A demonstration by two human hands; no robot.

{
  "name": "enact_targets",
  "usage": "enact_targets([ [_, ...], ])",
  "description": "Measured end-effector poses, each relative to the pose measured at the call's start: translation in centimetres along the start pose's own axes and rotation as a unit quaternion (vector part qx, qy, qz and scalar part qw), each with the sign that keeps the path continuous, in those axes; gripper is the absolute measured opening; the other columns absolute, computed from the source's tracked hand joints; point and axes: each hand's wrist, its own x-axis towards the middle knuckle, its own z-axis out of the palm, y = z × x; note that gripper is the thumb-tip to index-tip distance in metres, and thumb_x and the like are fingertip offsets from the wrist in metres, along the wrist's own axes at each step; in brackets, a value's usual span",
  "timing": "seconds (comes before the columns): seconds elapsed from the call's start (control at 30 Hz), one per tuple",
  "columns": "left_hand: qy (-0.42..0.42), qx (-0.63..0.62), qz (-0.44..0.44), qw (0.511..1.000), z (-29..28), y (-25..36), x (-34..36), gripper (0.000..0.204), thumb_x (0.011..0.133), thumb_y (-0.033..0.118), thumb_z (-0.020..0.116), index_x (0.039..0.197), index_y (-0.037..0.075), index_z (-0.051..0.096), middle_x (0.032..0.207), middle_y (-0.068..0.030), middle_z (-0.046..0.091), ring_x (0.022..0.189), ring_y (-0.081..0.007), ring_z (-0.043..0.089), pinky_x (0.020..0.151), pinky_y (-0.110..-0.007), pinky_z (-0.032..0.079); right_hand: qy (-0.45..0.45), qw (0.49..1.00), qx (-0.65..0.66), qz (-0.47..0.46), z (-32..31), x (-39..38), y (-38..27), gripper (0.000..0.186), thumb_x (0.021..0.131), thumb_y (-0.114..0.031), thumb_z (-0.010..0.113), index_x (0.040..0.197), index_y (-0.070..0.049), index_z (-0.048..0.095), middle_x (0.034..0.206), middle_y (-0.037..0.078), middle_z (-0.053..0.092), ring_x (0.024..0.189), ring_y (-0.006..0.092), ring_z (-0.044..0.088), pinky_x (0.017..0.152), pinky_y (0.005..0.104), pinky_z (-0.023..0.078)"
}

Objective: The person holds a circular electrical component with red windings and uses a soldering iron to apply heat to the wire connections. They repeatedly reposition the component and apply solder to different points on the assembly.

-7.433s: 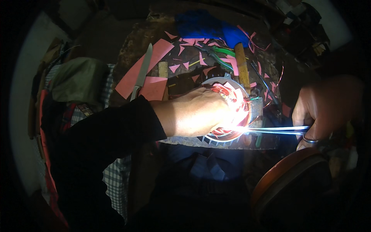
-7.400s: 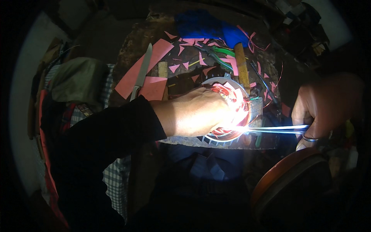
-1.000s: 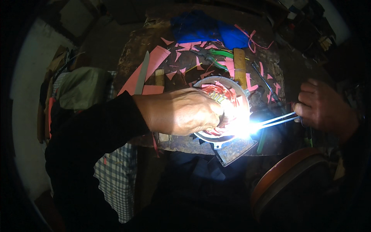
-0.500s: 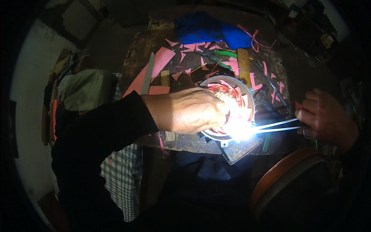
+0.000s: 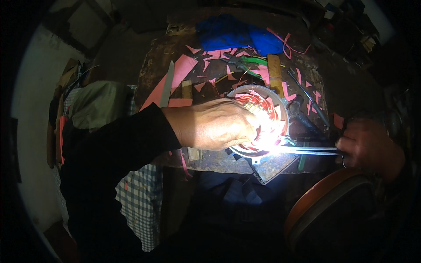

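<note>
My left hand [image 5: 221, 125] reaches from the left into a round metal motor housing [image 5: 256, 90] lined with red wire windings [image 5: 274, 111] and pink paper. Its fingers curl inside; what they grip is hidden. My right hand [image 5: 364, 147], at the right, is closed on a long, two-armed shiny metal tool [image 5: 315, 150], held nearly level. The tool's far end runs into bright glare at the housing's lower right, so its contact is unclear. Under that side of the housing sits a tilted metal plate [image 5: 272, 171].
The worn bench [image 5: 153, 57] carries a blue cloth [image 5: 232, 35], pink scraps [image 5: 188, 63], a knife [image 5: 167, 83], green-handled pliers [image 5: 250, 61], wooden blocks [image 5: 274, 72] and a metal rod [image 5: 318, 105]. Left stands checked cloth [image 5: 136, 206] with an olive bag [image 5: 94, 105]; lower right, an orange-rimmed round object [image 5: 307, 197].
Since half a second ago my right hand has moved down, bringing the tool from a slant to nearly level. My left hand stays inside the housing.
</note>
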Motion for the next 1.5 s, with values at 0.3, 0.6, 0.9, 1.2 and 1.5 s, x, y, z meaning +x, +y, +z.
enact_targets([
  [0.3, 0.036, 0.028, 0.026, 0.999, 0.4, -0.1, -0.1, 0.014, 0.106, 0.011, 0.069, 0.108, 0.000, 0.077, 0.121, -0.0185, 0.077, 0.111, -0.0378, 0.076, 0.104, -0.049, 0.060, -0.074, 0.980, 0.163, 0.087, -1.3, -0.4, -3.3, 0.038, 0.083, -0.036, 0.093, 0.103, -0.007, 0.080, 0.083, 0.012, 0.074, 0.082, 0.0351, 0.076, 0.076, 0.0502, 0.060],
  [0.6, -0.077, 0.055, -0.024, 0.995, -1.0, 0.1, 1.2, 0.016, 0.104, 0.008, 0.069, 0.111, -0.005, 0.074, 0.111, -0.0216, 0.075, 0.105, -0.0383, 0.076, 0.099, -0.049, 0.061, -0.153, 0.928, 0.300, 0.157, -5.4, 0.7, -5.0, 0.059, 0.090, -0.041, 0.090, 0.134, -0.005, 0.076, 0.083, 0.017, 0.079, 0.074, 0.0390, 0.078, 0.073, 0.0501, 0.061],
  [0.9, -0.040, 0.075, 0.047, 0.995, -1.1, -0.4, 2.3, 0.021, 0.105, 0.005, 0.067, 0.122, -0.007, 0.067, 0.116, -0.0225, 0.072, 0.106, -0.0396, 0.074, 0.098, -0.049, 0.060, -0.252, 0.900, 0.312, 0.171, -9.5, 2.8, -4.8, 0.071, 0.093, -0.038, 0.089, 0.153, -0.006, 0.069, 0.090, 0.022, 0.082, 0.074, 0.0342, 0.081, 0.076, 0.0466, 0.063],
  [1.2, -0.025, 0.040, 0.062, 0.997, -0.5, -1.6, 1.8, 0.024, 0.106, 0.007, 0.067, 0.127, -0.007, 0.067, 0.121, -0.0222, 0.072, 0.112, -0.0407, 0.074, 0.102, -0.048, 0.060, -0.236, 0.874, 0.406, 0.126, -10.1, 6.0, -3.8, 0.076, 0.097, -0.038, 0.089, 0.162, -0.007, 0.063, 0.068, 0.009, 0.072, 0.061, 0.0205, 0.069, 0.064, 0.0395, 0.053],
  [1.5, -0.028, 0.039, 0.044, 0.998, -1.2, -0.3, 1.8, 0.028, 0.108, 0.009, 0.067, 0.133, -0.004, 0.069, 0.131, -0.0213, 0.073, 0.116, -0.0397, 0.076, 0.108, -0.048, 0.061, -0.377, 0.779, 0.431, 0.254, -12.5, 8.4, -2.8, 0.077, 0.099, -0.040, 0.090, 0.161, -0.003, 0.063, 0.061, 0.000, 0.062, 0.056, 0.0098, 0.054, 0.057, 0.0326, 0.039],
])
